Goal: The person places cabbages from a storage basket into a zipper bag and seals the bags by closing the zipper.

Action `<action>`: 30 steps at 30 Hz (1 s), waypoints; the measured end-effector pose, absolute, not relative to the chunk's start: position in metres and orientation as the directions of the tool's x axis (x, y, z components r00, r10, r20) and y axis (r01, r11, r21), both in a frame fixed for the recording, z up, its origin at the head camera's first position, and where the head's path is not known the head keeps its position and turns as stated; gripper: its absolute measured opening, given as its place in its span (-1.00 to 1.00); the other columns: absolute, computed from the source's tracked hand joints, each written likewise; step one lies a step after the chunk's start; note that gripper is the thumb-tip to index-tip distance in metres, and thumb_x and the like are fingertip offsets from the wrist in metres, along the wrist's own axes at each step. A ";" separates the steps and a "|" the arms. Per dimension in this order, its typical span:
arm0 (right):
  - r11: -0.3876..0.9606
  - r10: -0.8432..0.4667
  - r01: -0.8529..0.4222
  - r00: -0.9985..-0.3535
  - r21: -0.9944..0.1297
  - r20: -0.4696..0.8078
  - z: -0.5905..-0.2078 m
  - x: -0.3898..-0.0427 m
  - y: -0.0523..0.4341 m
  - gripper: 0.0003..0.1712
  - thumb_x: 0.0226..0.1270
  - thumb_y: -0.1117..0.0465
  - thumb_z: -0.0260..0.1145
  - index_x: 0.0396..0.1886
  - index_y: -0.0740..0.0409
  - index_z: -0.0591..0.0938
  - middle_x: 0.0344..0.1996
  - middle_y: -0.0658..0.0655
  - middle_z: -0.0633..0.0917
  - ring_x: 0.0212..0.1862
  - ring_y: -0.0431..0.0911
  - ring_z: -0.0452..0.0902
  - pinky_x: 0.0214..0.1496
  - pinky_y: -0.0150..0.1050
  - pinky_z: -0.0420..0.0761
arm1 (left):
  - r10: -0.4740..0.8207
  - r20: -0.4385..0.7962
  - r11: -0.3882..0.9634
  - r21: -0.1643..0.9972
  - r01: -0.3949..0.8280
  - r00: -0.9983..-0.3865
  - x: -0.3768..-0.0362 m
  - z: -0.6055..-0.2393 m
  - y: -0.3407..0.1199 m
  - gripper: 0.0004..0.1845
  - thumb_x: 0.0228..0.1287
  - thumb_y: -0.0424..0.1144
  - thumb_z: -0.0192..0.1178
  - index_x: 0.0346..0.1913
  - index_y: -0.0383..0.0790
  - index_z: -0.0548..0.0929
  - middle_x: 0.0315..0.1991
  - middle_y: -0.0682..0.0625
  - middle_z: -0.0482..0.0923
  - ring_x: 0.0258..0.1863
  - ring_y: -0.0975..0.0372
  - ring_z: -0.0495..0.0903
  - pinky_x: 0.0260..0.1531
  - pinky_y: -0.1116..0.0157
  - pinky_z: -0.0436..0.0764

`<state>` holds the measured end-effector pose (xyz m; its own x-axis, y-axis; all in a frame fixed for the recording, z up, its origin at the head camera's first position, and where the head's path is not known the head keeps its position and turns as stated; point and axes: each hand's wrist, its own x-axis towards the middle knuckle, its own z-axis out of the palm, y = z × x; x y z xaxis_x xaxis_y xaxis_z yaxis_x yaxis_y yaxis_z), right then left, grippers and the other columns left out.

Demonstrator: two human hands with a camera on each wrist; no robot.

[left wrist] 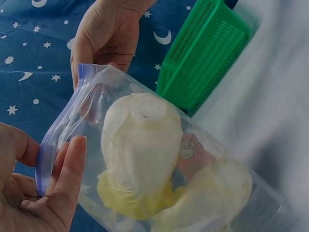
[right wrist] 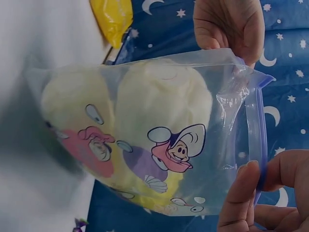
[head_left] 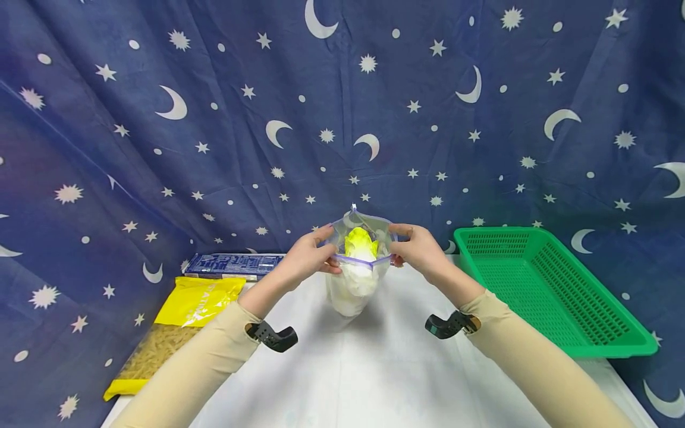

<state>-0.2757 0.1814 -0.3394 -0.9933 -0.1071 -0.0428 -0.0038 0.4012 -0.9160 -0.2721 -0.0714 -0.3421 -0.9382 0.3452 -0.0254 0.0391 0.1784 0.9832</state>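
A clear zip bag (head_left: 349, 300) with a purple zip edge stands over the white table, its mouth spread apart and facing up. My left hand (head_left: 307, 255) pinches the left side of the mouth. On the opposite side, my right hand (head_left: 423, 252) pinches the rim between thumb and fingers. Inside are two pale napa cabbages; the yellow-leaved end of one cabbage (head_left: 361, 241) shows through the opening. Both the first cabbage (left wrist: 142, 140) and the second cabbage (left wrist: 212, 195) show through the plastic in the left wrist view. Cartoon prints (right wrist: 178, 152) mark the bag in the right wrist view.
A green perforated basket (head_left: 535, 321) stands on the right. At left lie a yellow pasta packet (head_left: 200, 303) and, behind it, a flat blue package (head_left: 232, 264). A blue curtain (head_left: 342, 119) with moons and stars hangs behind the white table (head_left: 342, 380).
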 end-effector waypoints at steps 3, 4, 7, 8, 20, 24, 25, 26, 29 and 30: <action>0.395 -0.106 0.005 -0.993 -0.919 -0.051 -0.334 -0.277 0.181 -0.21 0.26 0.37 0.23 0.53 0.31 0.33 0.29 0.34 0.52 -0.34 0.04 0.57 -0.27 -0.26 0.67 | 0.339 -0.026 0.194 0.980 0.043 -0.940 -0.272 -0.337 -0.071 -0.28 0.37 -0.44 0.02 0.58 -0.37 0.13 0.63 0.01 0.00 -0.38 0.19 0.61 -0.20 0.20 0.77; 0.398 -0.105 0.006 -0.993 -0.917 -0.052 -0.332 -0.277 0.180 -0.21 0.26 0.37 0.24 0.53 0.31 0.33 0.31 0.33 0.51 -0.31 0.06 0.58 -0.24 -0.26 0.69 | 0.339 -0.026 0.199 0.979 0.045 -0.940 -0.272 -0.335 -0.071 -0.27 0.37 -0.44 0.01 0.59 -0.36 0.12 0.63 0.01 0.01 -0.37 0.19 0.61 -0.19 0.19 0.77; 0.403 -0.104 0.011 -0.993 -0.915 -0.058 -0.326 -0.278 0.181 -0.21 0.27 0.35 0.26 0.53 0.28 0.34 0.36 0.29 0.48 -0.25 0.11 0.58 -0.16 -0.24 0.72 | 0.340 -0.028 0.208 0.977 0.046 -0.940 -0.272 -0.331 -0.071 -0.27 0.39 -0.43 0.00 0.60 -0.33 0.11 0.63 0.01 0.02 -0.37 0.19 0.60 -0.16 0.16 0.77; 0.401 -0.104 0.014 -0.993 -0.916 -0.060 -0.324 -0.278 0.181 -0.21 0.27 0.35 0.26 0.53 0.28 0.34 0.36 0.29 0.48 -0.24 0.11 0.58 -0.14 -0.23 0.72 | 0.341 -0.028 0.206 0.977 0.046 -0.940 -0.272 -0.330 -0.070 -0.27 0.40 -0.42 0.00 0.61 -0.32 0.10 0.63 0.01 0.03 -0.37 0.19 0.60 -0.14 0.15 0.77; 0.356 -0.156 0.017 -0.985 -0.934 -0.077 -0.304 -0.281 0.188 -0.25 0.30 0.40 0.17 0.53 0.29 0.34 0.38 0.30 0.45 -0.29 -0.01 0.50 -0.18 -0.23 0.69 | 0.361 -0.014 0.153 0.987 0.045 -0.933 -0.270 -0.321 -0.064 -0.25 0.41 -0.44 -0.01 0.62 -0.34 0.05 0.63 -0.07 0.01 -0.39 0.20 0.62 -0.17 0.24 0.76; 0.352 -0.165 0.015 -0.983 -0.936 -0.077 -0.300 -0.282 0.189 -0.24 0.28 0.42 0.16 0.53 0.29 0.34 0.38 0.29 0.46 -0.34 -0.02 0.47 -0.25 -0.27 0.65 | 0.357 -0.017 0.146 0.989 0.038 -0.934 -0.268 -0.319 -0.061 -0.24 0.40 -0.45 -0.01 0.62 -0.33 0.03 0.63 -0.08 -0.01 -0.38 0.21 0.63 -0.17 0.25 0.76; 0.354 -0.166 0.011 -0.983 -0.935 -0.074 -0.300 -0.282 0.189 -0.24 0.28 0.42 0.17 0.53 0.30 0.34 0.39 0.29 0.46 -0.34 -0.03 0.46 -0.26 -0.28 0.65 | 0.354 -0.018 0.144 0.989 0.035 -0.935 -0.268 -0.319 -0.060 -0.24 0.40 -0.45 0.00 0.62 -0.32 0.03 0.63 -0.07 -0.01 -0.38 0.21 0.63 -0.17 0.25 0.76; 0.356 -0.166 0.006 -0.984 -0.934 -0.069 -0.300 -0.282 0.190 -0.24 0.27 0.42 0.17 0.52 0.30 0.35 0.39 0.28 0.46 -0.34 -0.03 0.46 -0.27 -0.28 0.64 | 0.352 -0.019 0.142 0.989 0.033 -0.936 -0.268 -0.319 -0.059 -0.24 0.40 -0.45 0.00 0.62 -0.31 0.03 0.63 -0.07 -0.01 -0.37 0.21 0.64 -0.16 0.25 0.76; 0.367 -0.162 -0.001 -0.985 -0.930 -0.063 -0.299 -0.283 0.192 -0.24 0.26 0.42 0.18 0.51 0.29 0.36 0.37 0.28 0.48 -0.34 -0.03 0.47 -0.28 -0.29 0.65 | 0.347 -0.016 0.140 0.990 0.035 -0.938 -0.266 -0.319 -0.056 -0.24 0.43 -0.43 0.02 0.63 -0.29 0.03 0.63 -0.08 -0.01 -0.35 0.20 0.65 -0.15 0.25 0.76; 0.371 -0.161 -0.001 -0.985 -0.928 -0.063 -0.299 -0.283 0.192 -0.24 0.26 0.42 0.18 0.51 0.28 0.37 0.36 0.29 0.49 -0.34 -0.03 0.47 -0.29 -0.28 0.64 | 0.346 -0.015 0.138 0.990 0.035 -0.938 -0.266 -0.319 -0.056 -0.24 0.43 -0.43 0.02 0.63 -0.28 0.03 0.63 -0.09 -0.02 -0.35 0.20 0.66 -0.15 0.25 0.76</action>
